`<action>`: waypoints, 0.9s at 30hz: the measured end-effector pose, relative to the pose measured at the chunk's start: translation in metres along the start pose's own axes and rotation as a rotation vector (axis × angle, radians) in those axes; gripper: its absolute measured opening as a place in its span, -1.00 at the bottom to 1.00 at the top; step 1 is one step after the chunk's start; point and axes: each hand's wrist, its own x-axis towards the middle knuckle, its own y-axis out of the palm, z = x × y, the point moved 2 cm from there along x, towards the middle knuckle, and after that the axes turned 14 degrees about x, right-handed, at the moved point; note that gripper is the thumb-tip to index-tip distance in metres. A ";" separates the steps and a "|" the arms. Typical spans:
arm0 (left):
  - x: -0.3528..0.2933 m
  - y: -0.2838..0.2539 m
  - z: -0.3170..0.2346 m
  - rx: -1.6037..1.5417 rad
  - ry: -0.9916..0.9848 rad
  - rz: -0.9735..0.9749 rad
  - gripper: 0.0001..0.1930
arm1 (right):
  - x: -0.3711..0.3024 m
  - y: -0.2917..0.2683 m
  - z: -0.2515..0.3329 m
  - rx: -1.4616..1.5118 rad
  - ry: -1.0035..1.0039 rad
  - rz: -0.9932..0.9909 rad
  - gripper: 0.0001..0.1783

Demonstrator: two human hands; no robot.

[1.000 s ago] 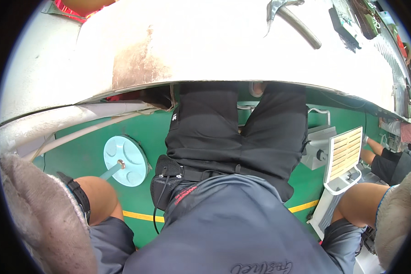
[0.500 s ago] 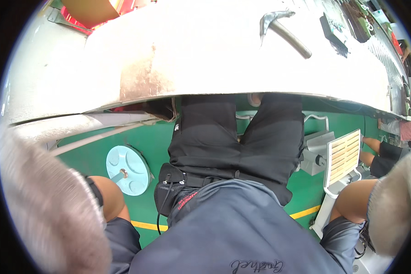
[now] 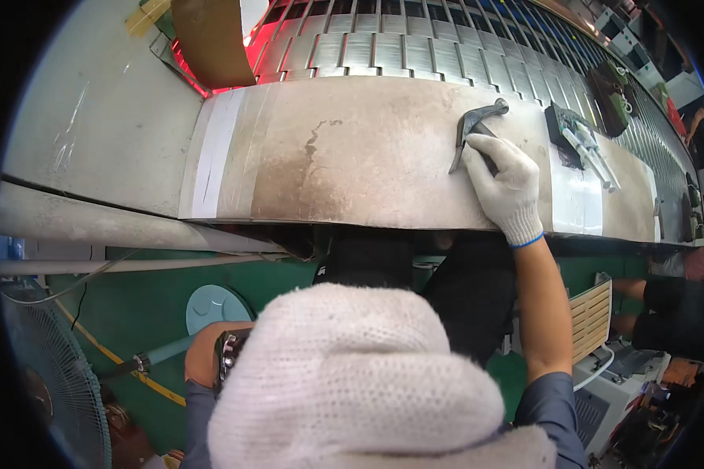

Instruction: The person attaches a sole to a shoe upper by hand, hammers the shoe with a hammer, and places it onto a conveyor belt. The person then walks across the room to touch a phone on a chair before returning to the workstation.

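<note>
A hammer (image 3: 468, 123) with a curved metal head lies on the worn, brownish bench top (image 3: 368, 148). My right hand (image 3: 507, 186), in a white knit glove with a blue cuff edge, is closed around it close to the head, covering most of the handle. Large in the foreground, my left hand (image 3: 352, 375) is raised near the camera in the same kind of glove. Its fingers look curled together, and whatever they may hold is hidden.
Metal slats (image 3: 368, 51) run behind the bench top, with a brown sheet (image 3: 211, 43) at their left. White syringe-like tubes (image 3: 590, 156) rest by a dark block at right. A fan (image 3: 51, 383) stands lower left. A slatted chair (image 3: 592, 320) and another person's leg (image 3: 630, 289) are at right.
My right hand has come forward from the lower right and closed on the hammer. The left hand has swung from the left side to the middle, close up. The view has tilted up.
</note>
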 end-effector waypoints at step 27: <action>-0.057 0.020 0.197 1.116 -0.183 -0.342 -0.84 | 0.030 0.004 -0.018 -0.099 0.192 -0.095 -0.81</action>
